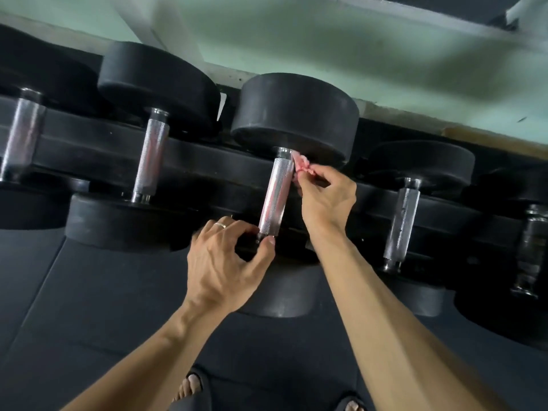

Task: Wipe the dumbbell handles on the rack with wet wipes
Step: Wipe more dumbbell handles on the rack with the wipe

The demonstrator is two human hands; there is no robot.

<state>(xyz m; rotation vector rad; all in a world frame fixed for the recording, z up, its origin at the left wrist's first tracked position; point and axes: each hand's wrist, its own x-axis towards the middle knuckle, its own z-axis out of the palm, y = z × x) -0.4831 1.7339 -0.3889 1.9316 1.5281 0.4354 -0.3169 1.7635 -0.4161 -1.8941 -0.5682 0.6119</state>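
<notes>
From the head camera, a row of black dumbbells lies on a dark rack [98,149] against a pale green wall [355,54]. The middle dumbbell [296,114] has its knurled metal handle [274,197] running toward the viewer. The right hand [326,200] pinches a crumpled pink wet wipe [302,166] between thumb and fingertips and holds it against the far end of that handle, just below the round weight head. The left hand [225,262] curls its thumb and fingers round the near end of the same handle — a ring [221,225] shows on one finger. Other handles [149,155] stand to either side, untouched. Below, sandalled toes [189,387] rest on the dark floor mat [89,321].
</notes>
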